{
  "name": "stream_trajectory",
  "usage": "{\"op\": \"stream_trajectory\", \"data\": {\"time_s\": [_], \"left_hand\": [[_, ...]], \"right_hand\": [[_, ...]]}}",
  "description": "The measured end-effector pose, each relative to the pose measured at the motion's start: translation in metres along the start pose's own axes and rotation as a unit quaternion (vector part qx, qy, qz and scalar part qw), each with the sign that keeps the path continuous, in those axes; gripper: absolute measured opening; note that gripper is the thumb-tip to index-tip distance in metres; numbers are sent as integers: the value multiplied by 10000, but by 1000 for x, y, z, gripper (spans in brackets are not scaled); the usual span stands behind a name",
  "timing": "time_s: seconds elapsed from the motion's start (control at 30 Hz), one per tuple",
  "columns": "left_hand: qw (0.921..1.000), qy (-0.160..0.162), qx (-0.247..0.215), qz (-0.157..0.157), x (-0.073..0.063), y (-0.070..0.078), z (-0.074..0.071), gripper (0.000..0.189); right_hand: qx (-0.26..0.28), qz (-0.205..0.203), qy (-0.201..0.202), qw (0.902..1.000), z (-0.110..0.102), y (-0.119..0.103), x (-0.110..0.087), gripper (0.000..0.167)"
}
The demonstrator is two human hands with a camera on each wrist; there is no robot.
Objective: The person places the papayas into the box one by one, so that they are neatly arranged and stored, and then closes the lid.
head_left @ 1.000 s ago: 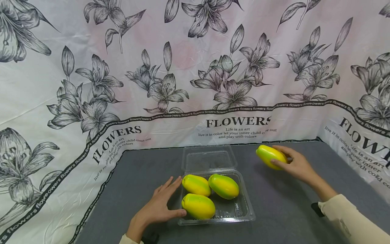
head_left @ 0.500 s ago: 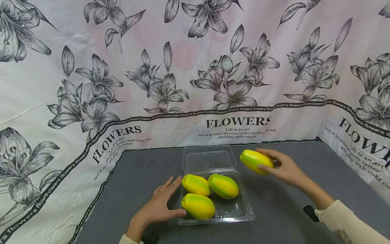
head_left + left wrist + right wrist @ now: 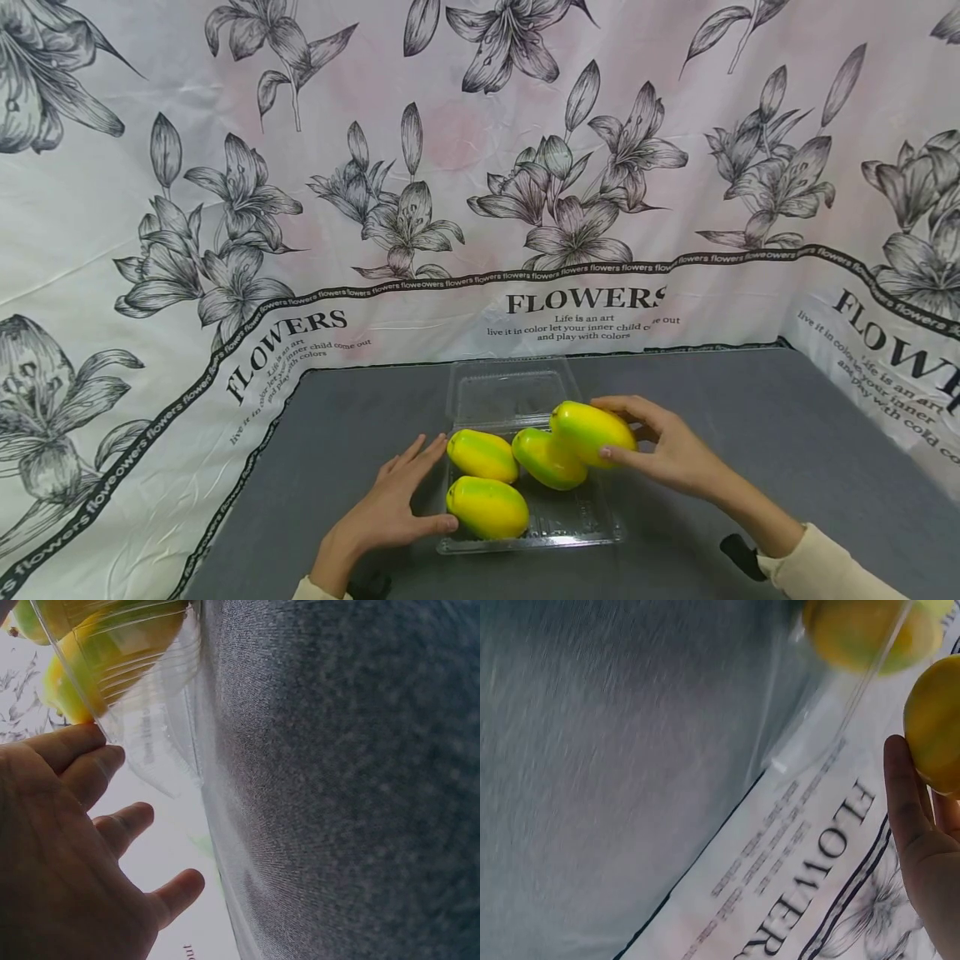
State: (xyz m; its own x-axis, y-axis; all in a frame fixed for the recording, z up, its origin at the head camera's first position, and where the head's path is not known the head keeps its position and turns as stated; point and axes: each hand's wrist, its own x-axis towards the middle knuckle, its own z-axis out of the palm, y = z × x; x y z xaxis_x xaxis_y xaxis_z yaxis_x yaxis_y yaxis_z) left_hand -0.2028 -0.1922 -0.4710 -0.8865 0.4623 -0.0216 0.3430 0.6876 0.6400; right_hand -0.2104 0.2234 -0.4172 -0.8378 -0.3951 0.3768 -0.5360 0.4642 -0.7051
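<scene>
My right hand [image 3: 667,446] holds a yellow-green papaya [image 3: 592,429] between thumb and fingers, over the right back part of the clear plastic clamshell box [image 3: 577,525]. In the head view this fruit overlaps another papaya [image 3: 546,467] lying in the box. Two more papayas lie along the box's left side, a back one [image 3: 483,457] and a front one [image 3: 489,508]. My left hand [image 3: 393,504] is spread at the box's left side, fingertips right at its wall; the left wrist view shows these fingers [image 3: 124,817] extended beside the clear wall. Palm and fingers [image 3: 906,795] support the held papaya in the right wrist view.
The box's clear lid [image 3: 513,396] lies folded back behind it. Grey cloth [image 3: 360,408] covers the table. A white curtain [image 3: 420,325] printed with flowers and lettering hangs behind and along both sides.
My right hand has carried the held papaya leftward and towards me, from the table's right side to over the box. The left hand and the other papayas have stayed in place.
</scene>
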Motion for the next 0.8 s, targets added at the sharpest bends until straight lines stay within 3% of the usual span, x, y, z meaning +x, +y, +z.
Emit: {"op": "stream_trajectory", "data": {"time_s": [0.13, 0.3, 0.8], "left_hand": [[10000, 1, -19, -7, 0, 0, 0, 100], [10000, 12, 8, -13, 0, 1, 0, 100], [10000, 10, 4, -26, 0, 0, 1, 101]], "right_hand": [[213, -414, -114, 9988, 14, -7, -4, 55], [390, -632, -245, 9969, 28, -13, -11, 55], [-198, -487, -168, 9985, 49, -8, -24, 54]]}}
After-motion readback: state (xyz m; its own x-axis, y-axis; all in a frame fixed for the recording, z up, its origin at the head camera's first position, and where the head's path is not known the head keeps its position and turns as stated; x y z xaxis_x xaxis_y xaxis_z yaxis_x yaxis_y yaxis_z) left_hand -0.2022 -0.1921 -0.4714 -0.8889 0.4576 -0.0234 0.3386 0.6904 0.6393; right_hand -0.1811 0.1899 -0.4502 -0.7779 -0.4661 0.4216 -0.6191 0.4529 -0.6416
